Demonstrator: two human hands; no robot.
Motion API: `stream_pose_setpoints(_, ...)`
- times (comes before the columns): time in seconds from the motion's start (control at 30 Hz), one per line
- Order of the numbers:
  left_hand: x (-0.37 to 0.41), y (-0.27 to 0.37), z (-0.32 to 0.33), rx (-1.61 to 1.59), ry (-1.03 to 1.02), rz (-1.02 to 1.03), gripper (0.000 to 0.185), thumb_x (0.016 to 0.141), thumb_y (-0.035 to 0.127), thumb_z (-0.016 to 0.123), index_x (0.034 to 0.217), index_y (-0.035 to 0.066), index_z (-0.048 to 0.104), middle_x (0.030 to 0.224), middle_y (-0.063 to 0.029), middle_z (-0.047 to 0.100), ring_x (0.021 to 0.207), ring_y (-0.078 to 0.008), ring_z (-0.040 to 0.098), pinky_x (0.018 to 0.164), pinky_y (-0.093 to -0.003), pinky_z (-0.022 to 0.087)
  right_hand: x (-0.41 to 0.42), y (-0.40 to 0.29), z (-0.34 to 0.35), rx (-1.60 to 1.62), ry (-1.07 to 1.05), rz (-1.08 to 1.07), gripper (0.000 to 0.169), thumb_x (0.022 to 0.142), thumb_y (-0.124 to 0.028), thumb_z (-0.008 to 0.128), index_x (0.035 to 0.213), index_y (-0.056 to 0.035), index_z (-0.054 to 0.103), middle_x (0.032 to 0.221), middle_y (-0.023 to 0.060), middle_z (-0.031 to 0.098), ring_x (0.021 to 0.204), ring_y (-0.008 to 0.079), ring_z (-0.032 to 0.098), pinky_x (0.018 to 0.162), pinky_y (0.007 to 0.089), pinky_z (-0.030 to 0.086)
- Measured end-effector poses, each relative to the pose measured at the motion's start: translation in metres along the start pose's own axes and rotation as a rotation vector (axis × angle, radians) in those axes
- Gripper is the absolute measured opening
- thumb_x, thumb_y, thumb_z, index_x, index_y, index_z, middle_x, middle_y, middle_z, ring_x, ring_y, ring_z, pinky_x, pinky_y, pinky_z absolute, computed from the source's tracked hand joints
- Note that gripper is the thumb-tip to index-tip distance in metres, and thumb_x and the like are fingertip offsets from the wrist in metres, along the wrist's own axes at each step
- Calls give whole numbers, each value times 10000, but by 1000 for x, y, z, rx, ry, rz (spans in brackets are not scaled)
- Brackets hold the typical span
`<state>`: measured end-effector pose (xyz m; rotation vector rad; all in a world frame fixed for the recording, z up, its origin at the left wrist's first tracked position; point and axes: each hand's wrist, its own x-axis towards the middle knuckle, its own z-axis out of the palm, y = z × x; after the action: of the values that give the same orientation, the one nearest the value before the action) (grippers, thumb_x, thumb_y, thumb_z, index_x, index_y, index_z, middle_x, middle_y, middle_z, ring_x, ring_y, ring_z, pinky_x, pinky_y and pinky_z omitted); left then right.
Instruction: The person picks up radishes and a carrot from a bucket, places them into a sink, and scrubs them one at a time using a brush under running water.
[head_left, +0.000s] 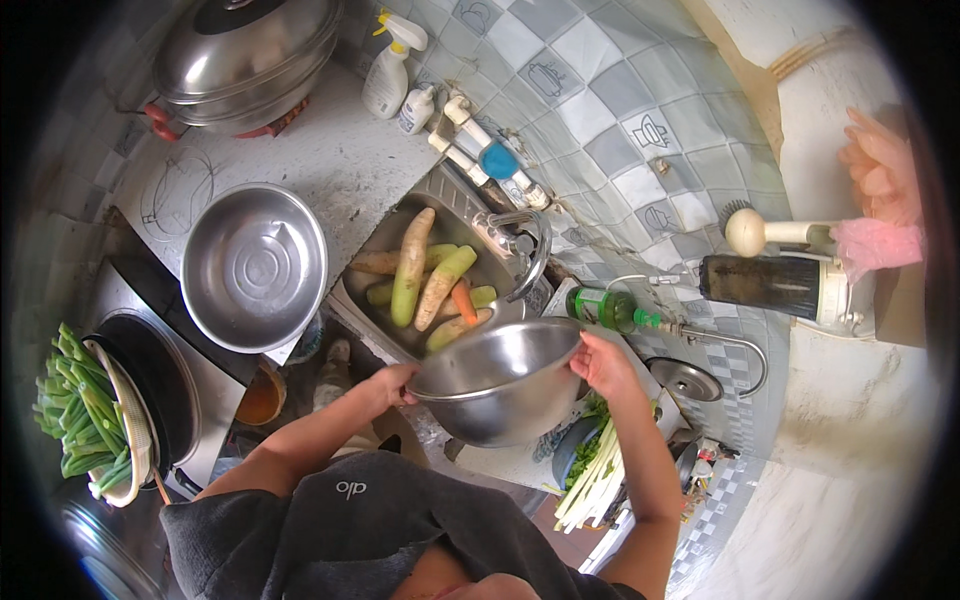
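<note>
A deep stainless steel bowl (499, 401) is held between my two hands, tilted, over the near edge of the sink. My left hand (395, 385) grips its rim at the left; my right hand (602, 364) grips the rim at the right. Beyond it, the metal sink (386, 330) holds several green-and-white radishes (411, 266) and a carrot (463, 301). The bowl hides the sink's near right part. To the left, a wide, shallow metal basin (259, 270) rests on the counter with nothing in it. The sink's curved faucet (541, 247) stands at the right.
A lidded steel pot (247, 67), a spray bottle (390, 75) and a pump bottle (417, 109) stand at the back. At left, a basket (135, 427) of green stalks sits over a dark pan. A green bottle (607, 309) and leafy stalks (596, 480) are at right.
</note>
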<state>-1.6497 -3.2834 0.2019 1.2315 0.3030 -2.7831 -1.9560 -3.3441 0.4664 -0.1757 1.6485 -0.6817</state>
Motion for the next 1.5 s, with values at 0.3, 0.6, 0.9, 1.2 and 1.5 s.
stream_pose_setpoints(0.3, -16, 63, -14, 495, 460, 1172, 163, 895, 135, 555, 963, -12, 574, 764, -17, 579, 674, -90, 495, 597, -266, 425, 105, 158, -23, -443, 145, -145, 306, 880, -216, 541, 1064, 29, 529, 848, 154, 620, 783, 289, 622, 726, 440, 523)
stream_pose_setpoints(0.6, -16, 35, 21, 489, 445, 1282, 158, 881, 81, 549, 1003, -16, 570, 809, -20, 606, 729, -79, 535, 646, -233, 434, 201, 119, 23, -158, 268, -717, 430, 933, -277, 462, 1214, 47, 431, 1092, 242, 520, 969, 382, 554, 874, 454, 465)
stream_pose_setpoints(0.9, -41, 32, 24, 734, 537, 1156, 228, 902, 157, 565, 1037, -27, 572, 773, -7, 589, 690, -62, 513, 605, -221, 414, 240, 22, 16, 505, -430, -37, 466, 974, -377, 392, 1113, 60, 473, 1093, 243, 564, 1014, 351, 586, 850, 417, 504)
stream_pose_setpoints(1.2, -36, 23, 36, 763, 701, 1263, 276, 887, 204, 586, 1007, -45, 584, 669, -7, 562, 613, -63, 477, 547, -246, 398, 262, 76, -50, -1636, 605, -1109, 203, 805, -141, 540, 990, -155, 625, 1046, 60, 539, 1058, 268, 443, 889, 394, 375)
stream_pose_setpoints(1.5, -23, 35, 20, 640, 742, 1264, 177, 864, 155, 594, 883, -15, 551, 660, -12, 553, 605, -74, 475, 557, -256, 401, 144, 48, 24, -1067, 529, -1318, 331, 736, -69, 660, 1046, -29, 551, 913, 140, 554, 905, 324, 525, 792, 442, 427)
